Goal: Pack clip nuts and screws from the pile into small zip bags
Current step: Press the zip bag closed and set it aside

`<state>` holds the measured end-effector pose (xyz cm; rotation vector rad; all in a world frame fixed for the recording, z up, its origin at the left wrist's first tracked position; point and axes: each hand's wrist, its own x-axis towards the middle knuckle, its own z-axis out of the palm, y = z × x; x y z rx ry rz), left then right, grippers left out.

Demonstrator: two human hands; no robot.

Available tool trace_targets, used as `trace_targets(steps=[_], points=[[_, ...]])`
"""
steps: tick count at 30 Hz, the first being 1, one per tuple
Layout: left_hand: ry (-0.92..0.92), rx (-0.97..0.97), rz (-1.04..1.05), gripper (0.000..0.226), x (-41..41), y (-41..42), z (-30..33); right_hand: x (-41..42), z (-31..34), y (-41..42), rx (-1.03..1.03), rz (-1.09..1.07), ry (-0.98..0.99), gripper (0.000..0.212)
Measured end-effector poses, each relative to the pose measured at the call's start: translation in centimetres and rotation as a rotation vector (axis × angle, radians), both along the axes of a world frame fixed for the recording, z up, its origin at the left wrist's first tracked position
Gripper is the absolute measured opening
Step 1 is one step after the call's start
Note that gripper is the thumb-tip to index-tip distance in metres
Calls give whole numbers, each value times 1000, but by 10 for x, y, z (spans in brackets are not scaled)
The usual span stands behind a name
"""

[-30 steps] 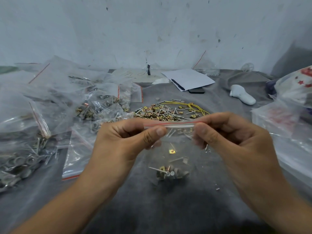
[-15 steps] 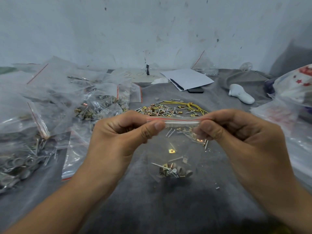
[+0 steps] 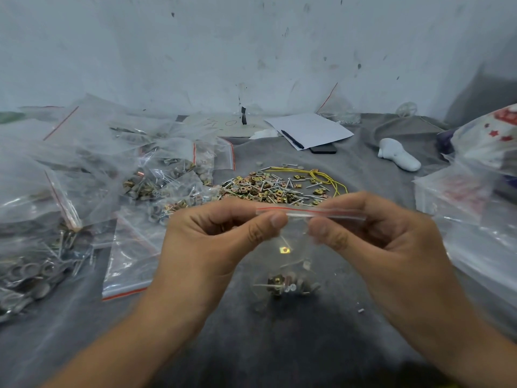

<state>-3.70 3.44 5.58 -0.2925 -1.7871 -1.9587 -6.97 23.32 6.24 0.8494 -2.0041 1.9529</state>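
the left hand [image 3: 215, 242] and the right hand [image 3: 383, 242] are closest, at the middle of the view. each one pinches the top edge of a small zip bag [image 3: 291, 264] between thumb and fingers, the left at 9 o'clock of the strip and the right at 3 o'clock. the red zip strip [image 3: 305, 212] is pulled straight between them. i think they hold it this way so the strip can be pressed shut along its length. the bag hangs down so the parts fall to the bottom, away from the strip.

at the bottom of the bag, at 6 o'clock from the thumbs, sits a little clump of clip nuts and screws [image 3: 285, 284]. one clip nut [image 3: 284, 250] sticks higher up on the bag wall.

under the bag is a grey cloth [image 3: 251, 345] over the table. one tiny loose part [image 3: 361, 310] lies at 4 o'clock of the bag.

at 9 o'clock are many filled bags [image 3: 134, 186] in a heap, and a flat bag [image 3: 131, 264] just beside the left wrist.

behind the hands, at 12 o'clock, is the pile [image 3: 274, 189] of nuts and screws, with a yellow string [image 3: 321, 177] on it.

farther back lie white paper [image 3: 310, 130] with a pen [image 3: 292, 140], a dark phone [image 3: 323, 149] and a white lump [image 3: 398, 158] at 2 o'clock. big plastic bags [image 3: 475, 191] sit at 3 o'clock. last is a marked white wall [image 3: 251, 51].
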Motion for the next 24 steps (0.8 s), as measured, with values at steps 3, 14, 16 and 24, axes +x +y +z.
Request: trace_targets(steps=[3,14,16,24], points=[[-13,-18,-28,15,0,-1,-2,2,2,0,5,-5,14,16],[15,17,-116,17,1,8,-2,5,2,-3,20,-16,20,15],[23,23,-120,16,1,8,-1,5,3,-3,33,-19,30,14],[50,39,-116,13,3,11,1,6,4,-4,19,-10,16,12]])
